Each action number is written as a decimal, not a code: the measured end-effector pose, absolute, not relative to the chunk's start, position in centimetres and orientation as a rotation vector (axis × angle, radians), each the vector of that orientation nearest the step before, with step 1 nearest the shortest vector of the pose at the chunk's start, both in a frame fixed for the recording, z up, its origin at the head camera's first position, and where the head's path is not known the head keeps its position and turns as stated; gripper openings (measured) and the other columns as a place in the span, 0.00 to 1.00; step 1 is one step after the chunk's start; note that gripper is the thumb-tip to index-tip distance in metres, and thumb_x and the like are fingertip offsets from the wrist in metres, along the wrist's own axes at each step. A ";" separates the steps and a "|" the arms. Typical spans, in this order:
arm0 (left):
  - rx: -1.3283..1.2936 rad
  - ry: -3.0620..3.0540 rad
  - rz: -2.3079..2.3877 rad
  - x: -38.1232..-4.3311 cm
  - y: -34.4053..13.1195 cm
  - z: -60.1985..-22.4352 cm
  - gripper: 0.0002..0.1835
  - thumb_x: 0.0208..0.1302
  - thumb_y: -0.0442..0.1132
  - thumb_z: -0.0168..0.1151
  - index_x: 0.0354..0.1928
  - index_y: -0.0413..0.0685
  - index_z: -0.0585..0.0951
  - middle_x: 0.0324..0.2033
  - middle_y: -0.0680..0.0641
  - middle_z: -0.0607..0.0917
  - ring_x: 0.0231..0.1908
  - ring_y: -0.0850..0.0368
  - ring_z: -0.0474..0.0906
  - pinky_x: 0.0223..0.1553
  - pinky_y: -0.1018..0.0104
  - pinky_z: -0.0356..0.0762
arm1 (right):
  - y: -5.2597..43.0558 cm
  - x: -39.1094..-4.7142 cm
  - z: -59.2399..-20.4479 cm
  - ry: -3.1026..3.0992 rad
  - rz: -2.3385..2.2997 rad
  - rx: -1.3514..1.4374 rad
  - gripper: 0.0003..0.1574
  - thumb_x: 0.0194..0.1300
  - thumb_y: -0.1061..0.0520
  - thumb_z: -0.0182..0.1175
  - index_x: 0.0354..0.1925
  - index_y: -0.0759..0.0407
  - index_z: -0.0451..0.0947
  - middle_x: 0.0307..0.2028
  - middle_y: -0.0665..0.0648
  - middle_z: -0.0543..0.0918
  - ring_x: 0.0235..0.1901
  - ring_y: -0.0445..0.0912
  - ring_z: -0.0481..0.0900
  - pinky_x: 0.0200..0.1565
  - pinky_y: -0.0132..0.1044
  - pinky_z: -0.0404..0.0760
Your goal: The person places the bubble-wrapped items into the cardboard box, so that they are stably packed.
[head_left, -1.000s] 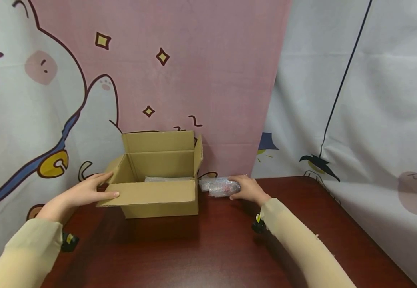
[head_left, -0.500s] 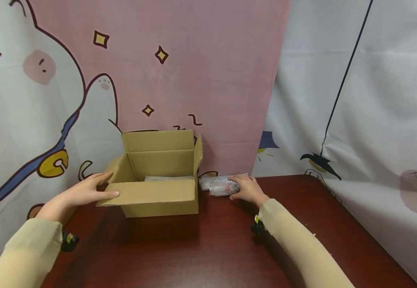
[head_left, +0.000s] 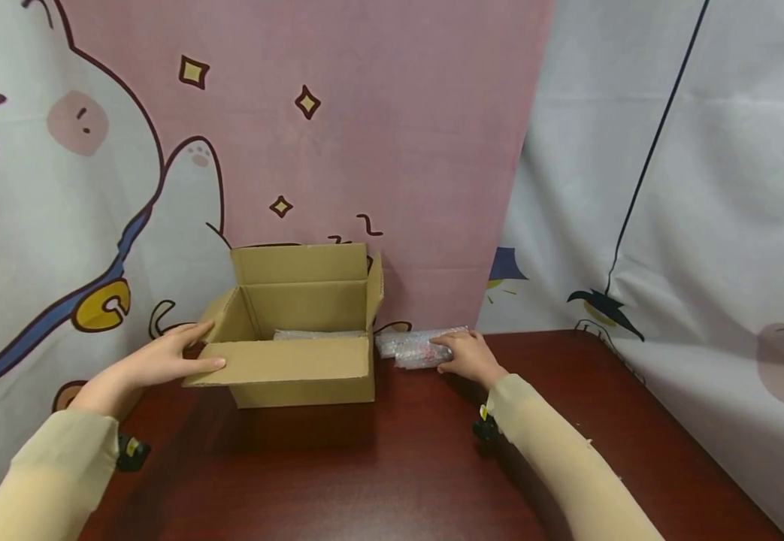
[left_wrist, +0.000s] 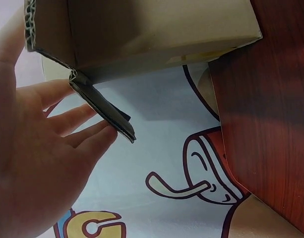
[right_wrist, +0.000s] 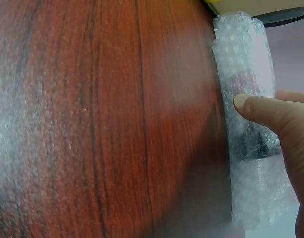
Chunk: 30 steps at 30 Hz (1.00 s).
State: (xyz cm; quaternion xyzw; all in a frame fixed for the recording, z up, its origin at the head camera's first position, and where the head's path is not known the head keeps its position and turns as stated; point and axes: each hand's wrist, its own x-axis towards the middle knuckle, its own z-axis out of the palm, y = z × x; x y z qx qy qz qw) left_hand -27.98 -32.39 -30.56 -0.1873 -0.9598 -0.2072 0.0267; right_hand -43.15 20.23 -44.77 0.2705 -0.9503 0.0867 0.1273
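Note:
An open cardboard box [head_left: 300, 394] stands on the dark red table, its flaps spread. My left hand [head_left: 161, 364] holds the box at its front left corner. The thumb lies on the front flap [head_left: 290, 359], and the other fingers touch the side flap [left_wrist: 104, 106] in the left wrist view. Clear bubble wrap [head_left: 317, 335] shows inside the box, its contents hidden. Right of the box lies a bubble-wrapped package [right_wrist: 246, 64] with something reddish and dark inside. My right hand [head_left: 469, 357] grips this package, thumb on the near side and a finger behind.
More bubble wrap [head_left: 386, 346] lies behind the gripped package, close to the box's right side. A printed cloth backdrop [head_left: 432, 150] hangs right behind the table [head_left: 419, 466]. Another cloth [head_left: 723, 300] runs along the table's right edge.
Both hands, the box and the package keep almost the same places. The view shifts only slightly.

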 end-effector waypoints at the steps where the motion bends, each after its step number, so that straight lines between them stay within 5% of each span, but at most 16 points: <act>1: -0.576 -2.967 -0.641 -28.0 -32.4 -30.6 0.49 0.62 0.54 0.65 0.70 0.25 0.56 0.64 0.21 0.59 0.62 0.24 0.57 0.56 0.31 0.61 | 20.2 -43.2 -44.8 -2.762 0.248 0.793 0.39 0.51 0.45 0.75 0.62 0.48 0.77 0.58 0.54 0.79 0.60 0.52 0.73 0.60 0.64 0.60; 30: -0.546 -2.976 -0.651 -28.2 -32.7 -30.9 0.50 0.62 0.55 0.65 0.72 0.28 0.55 0.66 0.23 0.57 0.64 0.25 0.54 0.57 0.30 0.59 | 19.8 -43.7 -45.3 -2.768 0.230 0.786 0.39 0.52 0.51 0.75 0.63 0.47 0.76 0.58 0.57 0.78 0.58 0.54 0.74 0.57 0.61 0.66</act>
